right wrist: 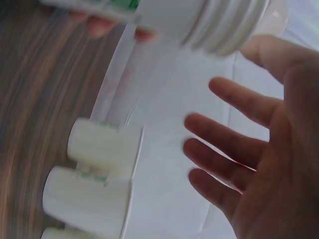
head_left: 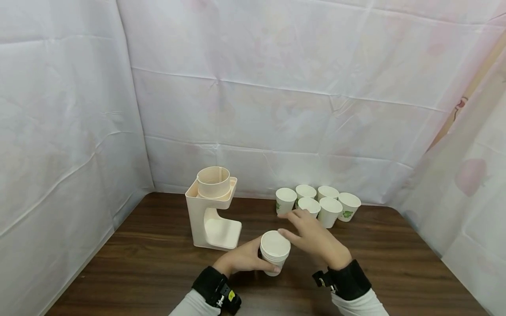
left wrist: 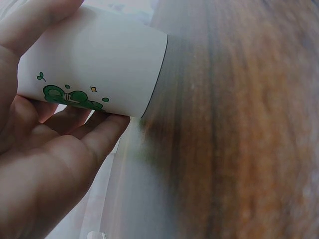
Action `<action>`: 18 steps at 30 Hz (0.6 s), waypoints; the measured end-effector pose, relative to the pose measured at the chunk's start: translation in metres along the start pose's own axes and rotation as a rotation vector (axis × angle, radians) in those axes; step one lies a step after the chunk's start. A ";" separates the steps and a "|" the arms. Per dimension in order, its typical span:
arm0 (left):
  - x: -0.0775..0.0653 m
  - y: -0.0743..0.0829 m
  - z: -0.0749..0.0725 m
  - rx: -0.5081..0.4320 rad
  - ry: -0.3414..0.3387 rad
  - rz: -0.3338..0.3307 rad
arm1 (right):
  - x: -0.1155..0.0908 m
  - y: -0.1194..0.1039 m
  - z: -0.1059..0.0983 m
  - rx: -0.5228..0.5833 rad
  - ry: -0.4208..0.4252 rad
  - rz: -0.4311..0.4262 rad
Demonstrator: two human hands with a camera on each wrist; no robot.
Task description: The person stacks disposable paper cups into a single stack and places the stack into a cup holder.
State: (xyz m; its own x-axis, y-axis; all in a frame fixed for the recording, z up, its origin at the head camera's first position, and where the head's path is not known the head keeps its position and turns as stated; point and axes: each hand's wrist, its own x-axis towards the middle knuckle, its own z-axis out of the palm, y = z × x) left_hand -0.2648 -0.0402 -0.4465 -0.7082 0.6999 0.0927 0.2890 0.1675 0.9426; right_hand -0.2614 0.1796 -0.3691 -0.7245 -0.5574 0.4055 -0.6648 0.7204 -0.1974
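Note:
My left hand grips a stack of white paper cups from the side, just above the table. Several rims show one above another at its top. In the left wrist view, thumb and fingers go round the lowest cup, which bears a green print. To the right of the stack, my right hand has its fingers spread and holds nothing. The right wrist view shows its thumb near the stacked rims; whether they touch I cannot tell.
Several separate paper cups stand upright in two rows at the back, beyond the right hand. A cream plastic stand with a round holder on top is to the left. White cloth hangs around the brown wooden table.

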 end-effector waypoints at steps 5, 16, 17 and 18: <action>0.000 0.000 0.001 0.007 0.015 0.004 | -0.002 0.020 -0.001 -0.065 0.078 0.059; 0.001 -0.001 0.002 0.014 0.025 0.009 | -0.006 0.044 0.000 -0.049 0.092 0.147; 0.000 0.000 0.002 0.014 0.026 0.011 | -0.006 0.046 -0.001 -0.048 0.093 0.154; 0.000 0.000 0.002 0.014 0.028 0.012 | -0.007 0.047 -0.001 -0.048 0.096 0.162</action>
State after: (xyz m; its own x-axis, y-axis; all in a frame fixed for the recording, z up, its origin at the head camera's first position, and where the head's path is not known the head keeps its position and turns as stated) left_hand -0.2637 -0.0384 -0.4474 -0.7224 0.6821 0.1132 0.3065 0.1691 0.9367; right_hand -0.2877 0.2172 -0.3804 -0.7987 -0.3924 0.4561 -0.5301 0.8175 -0.2251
